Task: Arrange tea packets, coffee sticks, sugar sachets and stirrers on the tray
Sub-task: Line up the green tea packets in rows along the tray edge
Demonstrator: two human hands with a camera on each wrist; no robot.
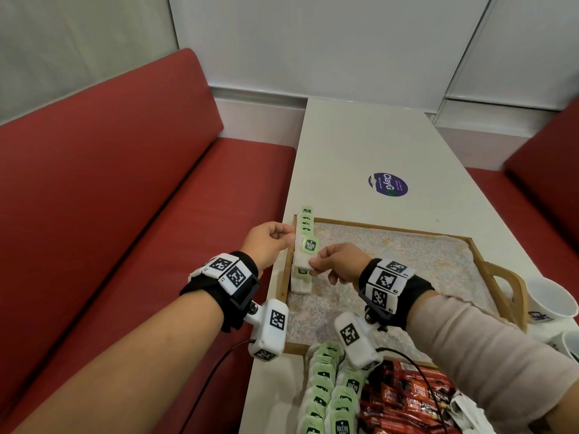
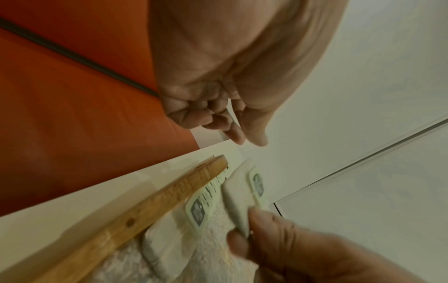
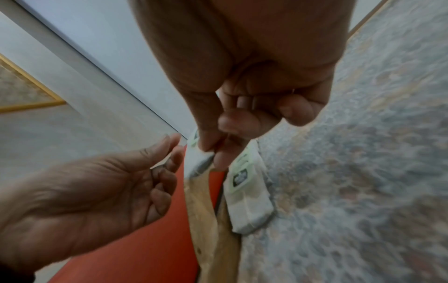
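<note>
The right hand (image 1: 336, 263) pinched a tea packet (image 1: 308, 245) that looked light and floppy, best held by its edge, while the left hand (image 1: 269, 242) was loosely curled, holding nothing I could see.

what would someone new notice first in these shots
The right hand pinches a tea packet over the wooden tray's left edge, above a row of packets lying there. The left hand hangs beside it, holding nothing. Red coffee sticks lie heaped nearby.

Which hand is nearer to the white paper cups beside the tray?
Right. The right hand is over the wooden tray, nearer the white paper cups; the left hand is at its opposite edge.
</note>
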